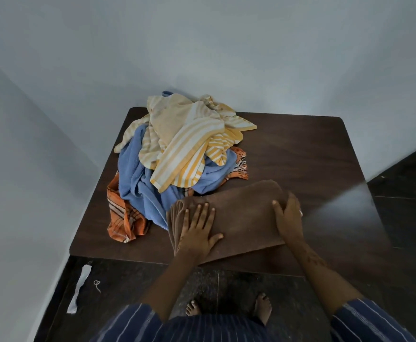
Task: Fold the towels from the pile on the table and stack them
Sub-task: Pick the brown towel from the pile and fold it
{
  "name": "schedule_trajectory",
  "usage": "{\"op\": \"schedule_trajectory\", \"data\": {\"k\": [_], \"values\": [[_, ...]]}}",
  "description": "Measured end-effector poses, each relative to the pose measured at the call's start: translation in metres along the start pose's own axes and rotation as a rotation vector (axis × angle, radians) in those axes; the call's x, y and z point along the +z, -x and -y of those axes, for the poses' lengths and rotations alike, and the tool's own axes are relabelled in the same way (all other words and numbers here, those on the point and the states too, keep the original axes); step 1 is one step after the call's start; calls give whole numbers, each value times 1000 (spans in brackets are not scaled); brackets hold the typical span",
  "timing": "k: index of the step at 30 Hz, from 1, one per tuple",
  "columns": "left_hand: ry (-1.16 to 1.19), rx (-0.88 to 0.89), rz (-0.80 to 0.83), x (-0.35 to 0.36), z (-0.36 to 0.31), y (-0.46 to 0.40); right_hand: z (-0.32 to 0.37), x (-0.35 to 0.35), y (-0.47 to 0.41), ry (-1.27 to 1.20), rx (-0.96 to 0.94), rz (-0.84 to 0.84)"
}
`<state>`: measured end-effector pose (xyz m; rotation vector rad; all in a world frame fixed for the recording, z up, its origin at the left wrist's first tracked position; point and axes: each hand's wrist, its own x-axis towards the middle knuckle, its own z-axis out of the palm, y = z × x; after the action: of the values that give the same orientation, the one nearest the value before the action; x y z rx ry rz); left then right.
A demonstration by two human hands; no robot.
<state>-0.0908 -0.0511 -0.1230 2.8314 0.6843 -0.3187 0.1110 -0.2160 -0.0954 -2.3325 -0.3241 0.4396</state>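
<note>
A folded brown towel lies at the near edge of the dark wooden table. My left hand presses flat on its left part, fingers straight and spread, beside the layered folded edge. My right hand grips the towel's right end, thumb on top and fingers tucked behind it. Behind the towel sits the pile: a yellow-and-white striped towel on top, a blue towel under it, an orange checked cloth at the bottom left.
The table stands in a corner of pale walls. Its right half is bare wood. Below the near edge is dark tiled floor with my bare feet and a white scrap at the left.
</note>
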Motion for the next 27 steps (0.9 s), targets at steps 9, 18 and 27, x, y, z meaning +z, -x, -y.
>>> {"op": "schedule_trajectory", "data": {"k": [9,18,27], "values": [[-9,494,-186,21,-87,36,5,-54,-35,-226,291,373],[-134,355,-24,-3,-162,-53,-53,-128,-81,-249,305,206],[36,82,-152,-14,-253,-122,-121,-161,-61,-639,597,139]]}}
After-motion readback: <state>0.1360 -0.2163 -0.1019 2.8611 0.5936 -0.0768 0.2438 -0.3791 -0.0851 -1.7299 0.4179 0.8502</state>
